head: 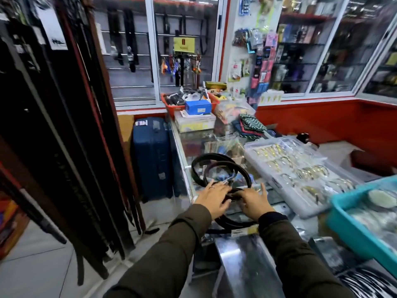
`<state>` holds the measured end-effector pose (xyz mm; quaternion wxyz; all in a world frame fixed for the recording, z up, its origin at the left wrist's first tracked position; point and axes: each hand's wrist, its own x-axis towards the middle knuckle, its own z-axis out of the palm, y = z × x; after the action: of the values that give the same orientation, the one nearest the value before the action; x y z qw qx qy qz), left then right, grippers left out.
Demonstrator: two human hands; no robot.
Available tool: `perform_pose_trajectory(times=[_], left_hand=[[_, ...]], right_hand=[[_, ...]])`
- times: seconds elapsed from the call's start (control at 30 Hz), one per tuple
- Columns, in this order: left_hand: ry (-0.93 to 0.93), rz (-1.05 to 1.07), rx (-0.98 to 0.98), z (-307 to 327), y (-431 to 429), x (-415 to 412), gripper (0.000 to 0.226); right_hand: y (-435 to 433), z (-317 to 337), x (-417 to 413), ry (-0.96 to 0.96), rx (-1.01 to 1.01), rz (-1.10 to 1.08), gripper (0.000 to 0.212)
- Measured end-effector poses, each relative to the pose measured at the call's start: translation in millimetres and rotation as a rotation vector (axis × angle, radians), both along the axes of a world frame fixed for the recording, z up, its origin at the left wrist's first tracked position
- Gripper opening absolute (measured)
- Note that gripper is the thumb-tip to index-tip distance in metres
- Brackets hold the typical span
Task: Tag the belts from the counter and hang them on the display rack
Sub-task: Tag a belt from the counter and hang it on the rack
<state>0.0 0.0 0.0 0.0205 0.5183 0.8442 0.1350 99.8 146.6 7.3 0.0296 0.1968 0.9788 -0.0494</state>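
Coiled belts lie on the counter before me, display rack at my left, bangle tray at right.

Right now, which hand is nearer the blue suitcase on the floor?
Left. The left hand rests on the coiled belts at the counter edge beside the blue suitcase; the right hand sits further along the counter, away from it.

Glossy glass counter, smooth dark leather belts, turquoise plastic tray
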Motion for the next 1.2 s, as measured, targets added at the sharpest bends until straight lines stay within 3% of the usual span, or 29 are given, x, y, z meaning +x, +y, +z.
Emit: perform_pose_trajectory(times=[0.23,0.47,0.6,0.73,0.83,1.0,1.13,1.2], left_hand=[[-0.006,0.024,-0.165,11.1,26.4,14.2,0.035],[-0.044,0.134,0.009,21.2,30.7,15.7,0.030],[-0.112,0.197,0.154,31.8,21.7,12.2,0.027],[-0.265,0.292,0.383,43.3,-3.7,6.0,0.028],[-0.362,0.378,0.595,58.2,-28.2,0.6,0.028],[-0.446,0.488,0.897,83.4,-72.5,-6.0,0.026],[-0.385,0.567,0.987,92.7,-110.9,-11.2,0.030],[-0.260,0.592,0.981,95.3,-132.4,-14.1,0.031]], right_hand=[[7.3,-2.5,0.2,0.066,-0.013,-0.005,0.035],[6.4,-4.3,7.6,0.405,-0.115,-0.018,0.026],[-1.5,12.3,7.6,0.539,-0.224,-0.135,0.063],[-15.0,35.5,-6.1,0.649,-0.275,-0.194,0.072],[-38.3,53.9,-25.7,0.770,-0.427,-0.243,0.069],[-89.9,75.7,-64.3,0.920,-0.789,-0.117,0.019],[-139.4,91.9,-83.2,0.968,-1.046,-0.028,0.024],[-162.9,98.3,-90.5,0.968,-1.131,0.033,0.026]])
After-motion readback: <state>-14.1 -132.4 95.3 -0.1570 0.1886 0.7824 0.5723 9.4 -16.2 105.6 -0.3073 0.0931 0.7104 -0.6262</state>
